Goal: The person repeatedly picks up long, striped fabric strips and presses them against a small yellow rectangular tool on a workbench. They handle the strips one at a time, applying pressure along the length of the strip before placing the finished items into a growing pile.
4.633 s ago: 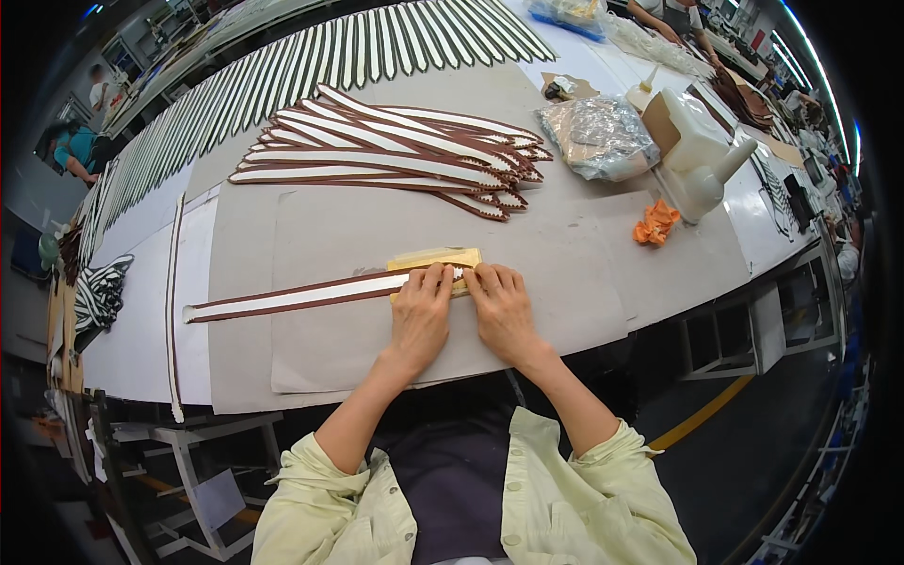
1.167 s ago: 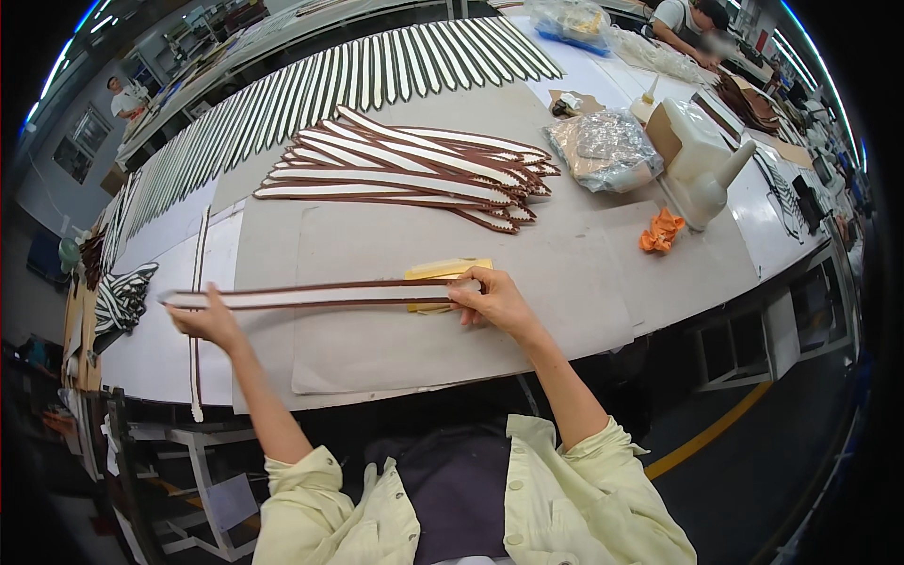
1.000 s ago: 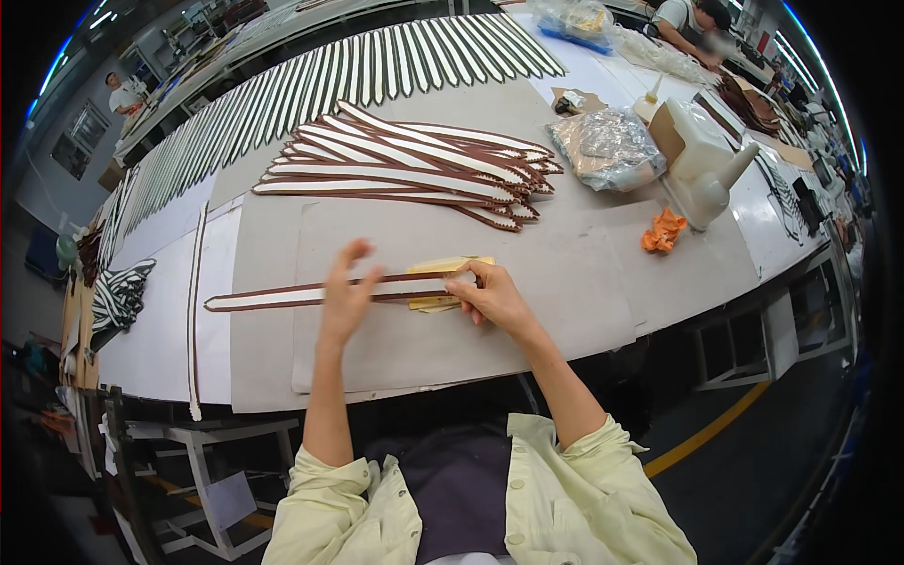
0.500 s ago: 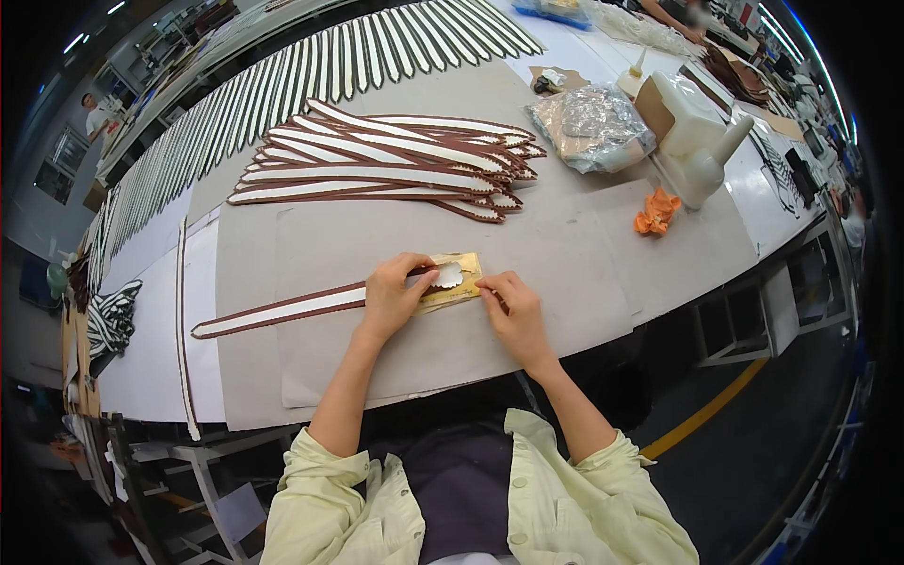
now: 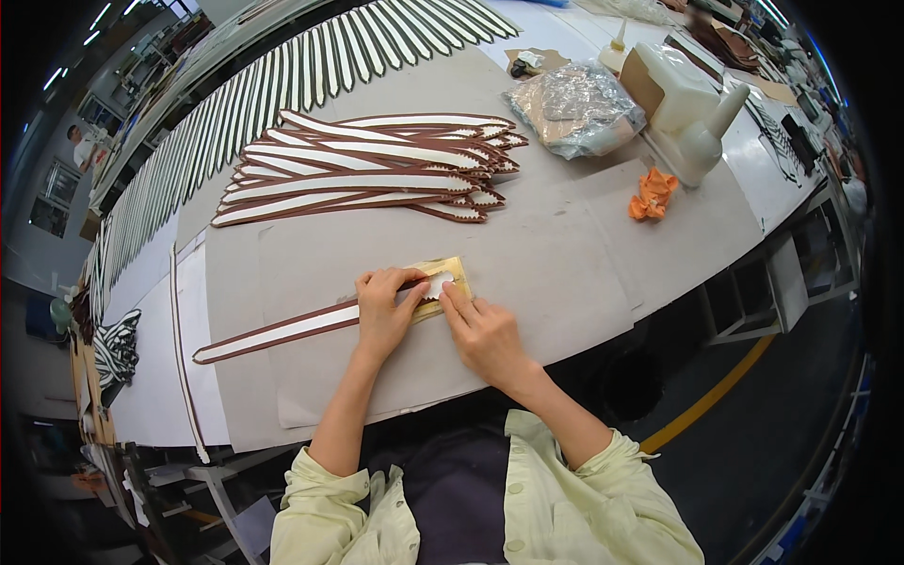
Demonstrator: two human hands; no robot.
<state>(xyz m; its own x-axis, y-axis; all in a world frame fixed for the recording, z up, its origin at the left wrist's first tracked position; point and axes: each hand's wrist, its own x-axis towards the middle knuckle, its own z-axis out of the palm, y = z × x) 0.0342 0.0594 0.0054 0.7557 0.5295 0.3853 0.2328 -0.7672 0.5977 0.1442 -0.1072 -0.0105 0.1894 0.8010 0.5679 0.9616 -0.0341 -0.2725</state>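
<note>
A long brown-edged strap [image 5: 282, 333] with a white middle lies across the grey work sheet, pointed at its left end. Its scalloped white end [image 5: 435, 284] rests over a small yellow pad [image 5: 456, 269]. My left hand [image 5: 384, 306] is closed on the strap just left of that end, thumb and fingers pinching its edges. From the right, my right hand [image 5: 490, 341] bears on the white end, with thumb and fingertips pressed together at its lower right edge. The fingertips partly hide the contact.
A pile of similar straps [image 5: 367, 174] lies beyond my hands. Rows of white-and-dark strips [image 5: 301, 71] line the far side. To the right are a crumpled orange cloth [image 5: 653, 194], a clear plastic bag [image 5: 576, 108] and a white jug-like container [image 5: 683, 122]. One narrow strip [image 5: 183, 348] lies at left.
My right hand has moved left from the pad's right edge onto the strap's white end. My left hand keeps its grip. The whole view has shifted slightly.
</note>
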